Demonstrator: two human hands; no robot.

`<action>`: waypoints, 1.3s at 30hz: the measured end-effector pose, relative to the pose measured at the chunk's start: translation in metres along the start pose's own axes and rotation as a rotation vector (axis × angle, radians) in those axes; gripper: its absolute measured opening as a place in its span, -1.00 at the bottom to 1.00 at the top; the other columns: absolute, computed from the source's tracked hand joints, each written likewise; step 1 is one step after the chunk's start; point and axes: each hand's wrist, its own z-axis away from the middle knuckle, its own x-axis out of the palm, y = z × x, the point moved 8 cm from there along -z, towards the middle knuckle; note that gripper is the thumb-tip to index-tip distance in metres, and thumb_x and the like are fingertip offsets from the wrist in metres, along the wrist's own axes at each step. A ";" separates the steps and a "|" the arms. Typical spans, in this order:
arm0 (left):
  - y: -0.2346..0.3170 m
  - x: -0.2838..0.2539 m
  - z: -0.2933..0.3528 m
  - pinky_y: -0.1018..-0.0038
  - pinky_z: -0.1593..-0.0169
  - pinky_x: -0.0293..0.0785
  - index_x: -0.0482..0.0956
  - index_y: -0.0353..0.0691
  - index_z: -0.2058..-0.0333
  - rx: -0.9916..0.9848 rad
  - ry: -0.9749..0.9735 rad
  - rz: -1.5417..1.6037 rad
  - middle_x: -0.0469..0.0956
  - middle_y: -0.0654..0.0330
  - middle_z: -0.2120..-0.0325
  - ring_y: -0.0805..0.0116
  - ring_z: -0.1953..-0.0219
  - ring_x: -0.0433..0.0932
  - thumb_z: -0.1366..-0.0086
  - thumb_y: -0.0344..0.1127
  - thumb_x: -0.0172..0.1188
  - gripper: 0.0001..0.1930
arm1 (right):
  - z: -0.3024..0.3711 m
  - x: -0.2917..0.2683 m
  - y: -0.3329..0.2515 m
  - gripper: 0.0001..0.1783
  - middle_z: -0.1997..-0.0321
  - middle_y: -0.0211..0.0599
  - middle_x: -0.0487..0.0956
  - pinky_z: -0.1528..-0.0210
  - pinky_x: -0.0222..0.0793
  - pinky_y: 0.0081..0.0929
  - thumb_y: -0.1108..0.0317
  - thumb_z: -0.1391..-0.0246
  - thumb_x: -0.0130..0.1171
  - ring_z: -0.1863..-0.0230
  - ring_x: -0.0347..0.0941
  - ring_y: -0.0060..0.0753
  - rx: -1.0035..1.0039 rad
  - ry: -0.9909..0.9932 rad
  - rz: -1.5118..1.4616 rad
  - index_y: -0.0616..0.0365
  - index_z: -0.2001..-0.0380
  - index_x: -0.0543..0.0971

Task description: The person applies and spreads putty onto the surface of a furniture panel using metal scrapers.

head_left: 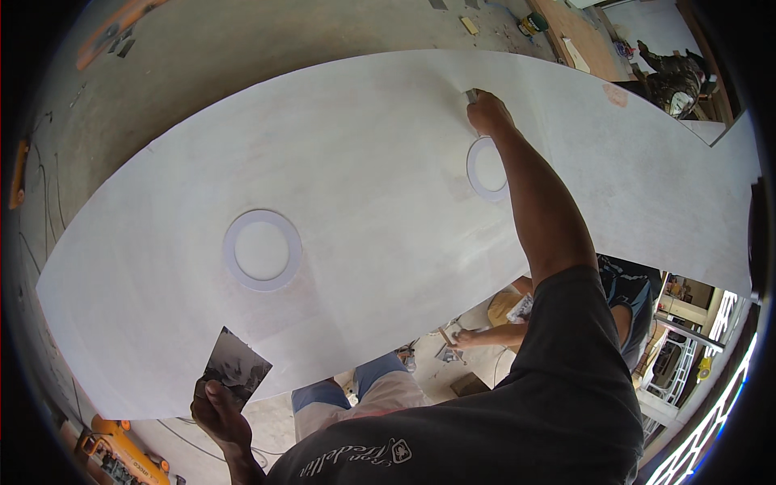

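A large white panel (372, 162) with a curved far edge lies in front of me, marked with pale smudges. Set on it are two round white discs with raised rims, a left disc (262, 216) and a right disc (474, 171). At the panel's near left edge, my left hand (218, 414) grips a thin square sheet (240, 364), grey with dark, blotchy edges. My right hand (491, 113) reaches out over the right disc to the far part of the panel. Its fingers close on a small flat grey piece (471, 96) against the panel's surface; most of that piece is hidden.
Below the panel's near edge, another person's hand (467, 339) holds a small stick-like thing. A yellow-orange machine (125, 454) stands at the lower left, with cables nearby. Beyond the far edge, a dark can (532, 24) and a wooden board (570, 36) lie on the floor.
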 end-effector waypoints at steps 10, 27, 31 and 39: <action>-0.016 -0.001 0.003 0.45 0.55 0.07 0.23 -0.24 0.57 0.005 0.031 -0.010 0.18 0.32 0.73 0.49 0.62 0.11 -0.53 0.00 -0.16 -0.47 | 0.019 0.025 0.004 -0.53 0.07 0.12 0.62 -0.06 0.44 -0.04 0.25 -0.02 0.02 0.00 0.54 0.18 -0.012 0.013 0.001 0.08 -0.04 0.52; 0.007 0.000 -0.008 0.40 0.55 0.03 0.20 -0.26 0.60 0.142 -0.051 0.036 0.15 0.30 0.75 0.48 0.61 0.10 -0.50 0.12 -0.15 -0.40 | 0.179 0.051 -0.004 -0.49 -0.11 -0.25 0.55 -0.10 0.48 -0.19 0.45 -0.25 -0.08 -0.07 0.52 -0.10 -0.385 -0.076 -0.111 -0.26 -0.22 0.46; 0.016 -0.002 -0.009 0.38 0.55 0.04 0.20 -0.27 0.60 0.189 -0.077 -0.006 0.16 0.29 0.75 0.45 0.61 0.10 -0.50 0.12 -0.16 -0.40 | 0.203 0.055 0.011 -0.48 -0.15 -0.37 0.54 -0.21 0.42 -0.22 0.51 -0.25 -0.08 -0.19 0.46 -0.20 -0.423 -0.146 -0.173 -0.28 -0.20 0.48; 0.051 0.000 -0.010 0.35 0.55 0.03 0.21 -0.28 0.61 0.231 -0.109 -0.039 0.17 0.24 0.76 0.42 0.62 0.11 -0.50 0.07 -0.14 -0.42 | 0.261 0.029 0.026 -0.43 -0.08 -0.48 0.60 -0.08 0.50 -0.34 0.59 -0.07 0.03 -0.09 0.52 -0.33 -0.569 -0.039 -0.104 -0.25 -0.11 0.55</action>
